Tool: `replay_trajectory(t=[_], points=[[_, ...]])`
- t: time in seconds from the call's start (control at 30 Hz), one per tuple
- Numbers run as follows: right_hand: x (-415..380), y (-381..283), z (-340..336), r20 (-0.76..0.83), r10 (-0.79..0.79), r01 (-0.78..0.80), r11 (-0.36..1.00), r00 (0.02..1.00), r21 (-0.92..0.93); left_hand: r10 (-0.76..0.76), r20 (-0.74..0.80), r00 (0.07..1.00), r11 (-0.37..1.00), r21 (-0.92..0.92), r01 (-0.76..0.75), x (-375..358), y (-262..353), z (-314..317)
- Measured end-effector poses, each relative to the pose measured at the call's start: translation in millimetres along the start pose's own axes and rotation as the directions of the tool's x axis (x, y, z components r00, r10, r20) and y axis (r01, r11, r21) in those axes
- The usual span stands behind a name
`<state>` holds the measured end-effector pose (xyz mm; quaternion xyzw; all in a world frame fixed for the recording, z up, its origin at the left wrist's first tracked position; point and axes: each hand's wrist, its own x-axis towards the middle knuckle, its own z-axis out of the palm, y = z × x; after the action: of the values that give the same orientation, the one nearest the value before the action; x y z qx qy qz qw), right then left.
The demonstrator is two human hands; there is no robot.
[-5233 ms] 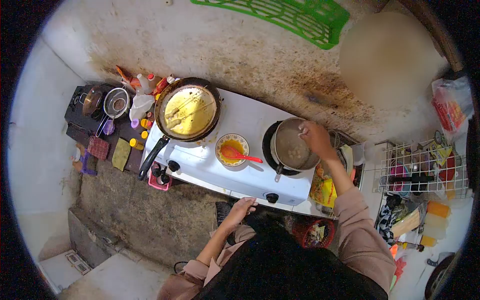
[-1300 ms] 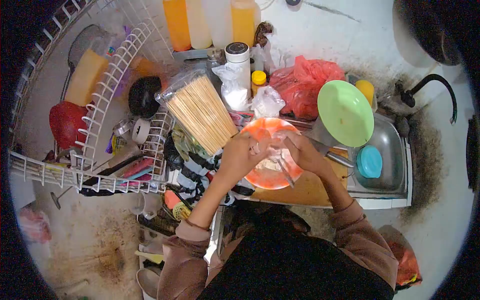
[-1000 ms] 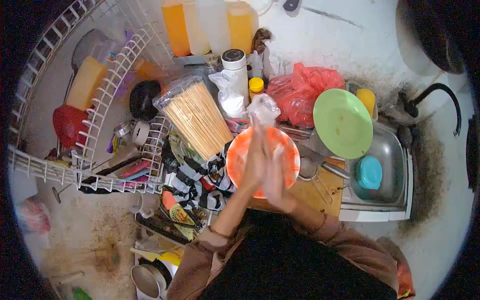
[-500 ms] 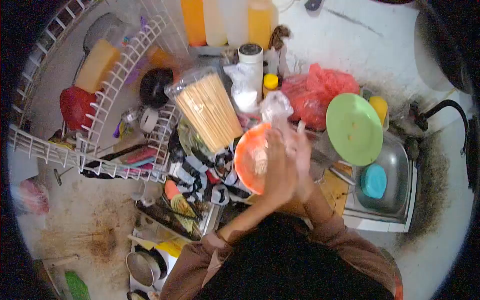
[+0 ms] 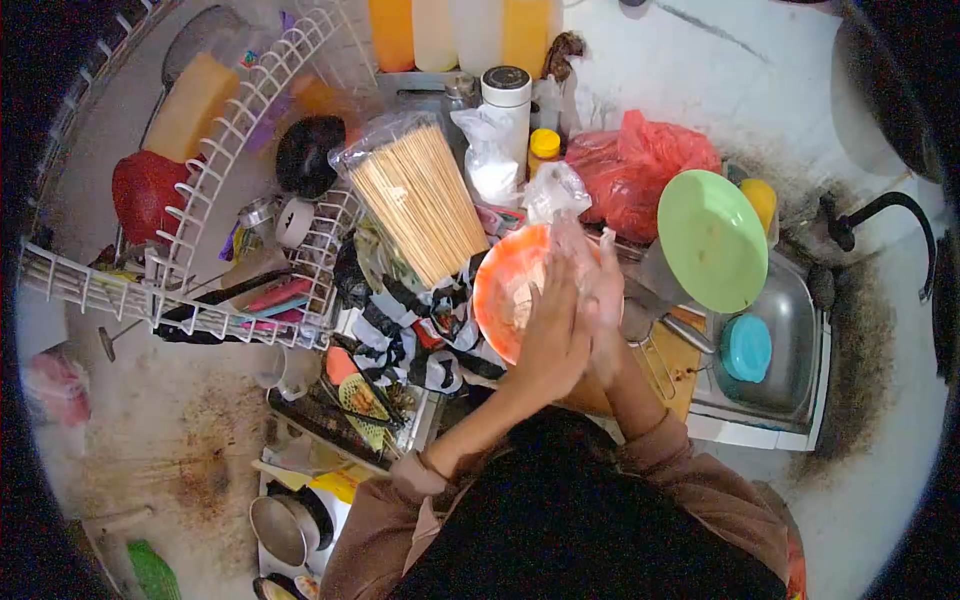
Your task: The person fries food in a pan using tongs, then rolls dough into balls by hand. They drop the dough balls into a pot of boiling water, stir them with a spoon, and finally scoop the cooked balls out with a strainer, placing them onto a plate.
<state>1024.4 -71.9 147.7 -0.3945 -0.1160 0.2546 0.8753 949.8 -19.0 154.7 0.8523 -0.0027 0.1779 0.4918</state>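
Note:
My left hand and my right hand are pressed palm to palm above an orange-red bowl. Their fingers are stretched forward and lie against each other, and the space between the palms is hidden. The right hand looks pale and shiny, as if coated or in thin clear plastic. Inside the bowl is a pale, pasty mass. Just beyond the bowl's left rim lies a clear bag of bamboo skewers. A small knotted clear plastic bag touches the bowl's far side.
To the right, a green plate leans over a steel sink holding a turquoise container. A red plastic bag sits behind the bowl. White wire racks with kitchenware fill the left. A wooden board lies beside my right forearm.
My hands stay palm to palm over the bowl, with the palms shifted slightly against each other. The whole view has moved a little as my head tilted.

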Motion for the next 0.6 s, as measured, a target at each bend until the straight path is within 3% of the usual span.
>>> replay_trajectory(t=[0.03,0.13,0.27,0.33,0.37,0.47,0.53,0.6], points=[[14.6,-0.1,-6.3,-0.079,0.049,-0.041,0.995,0.996,0.089,0.032,0.018,0.999,0.998,-0.06,-0.031,-9.4,2.9,3.4],[17.5,-0.2,-12.0,-0.085,0.112,-0.083,0.953,0.99,0.292,-0.007,0.117,0.993,0.997,-0.072,0.016,-26.1,16.4,-1.3],[12.9,4.3,-8.1,0.005,0.093,-0.089,0.927,0.996,0.363,0.019,0.183,0.983,1.0,-0.003,-0.019,-24.3,12.5,-8.9],[6.9,6.6,3.3,-0.002,0.023,-0.02,0.899,1.0,0.438,0.102,0.06,0.993,0.995,-0.024,-0.101,-5.0,4.6,-12.0],[-1.5,7.5,12.5,0.003,0.013,-0.013,0.94,1.0,0.34,0.139,-0.005,0.99,0.99,-0.032,-0.139,2.4,1.4,-13.2],[-12.4,2.9,22.1,0.057,-0.023,0.02,0.999,0.998,0.05,-0.02,-0.037,0.999,0.997,-0.078,0.017,11.9,-3.0,-14.8],[7.2,-4.6,3.9,0.14,-0.039,0.054,0.994,0.989,-0.1,0.056,0.017,0.998,0.997,-0.057,-0.055,-9.2,5.3,-8.5],[14.8,-8.6,1.5,0.035,0.029,-0.032,0.994,0.999,0.106,0.095,0.072,0.993,0.993,-0.073,-0.089,-21.0,11.5,-4.6]])
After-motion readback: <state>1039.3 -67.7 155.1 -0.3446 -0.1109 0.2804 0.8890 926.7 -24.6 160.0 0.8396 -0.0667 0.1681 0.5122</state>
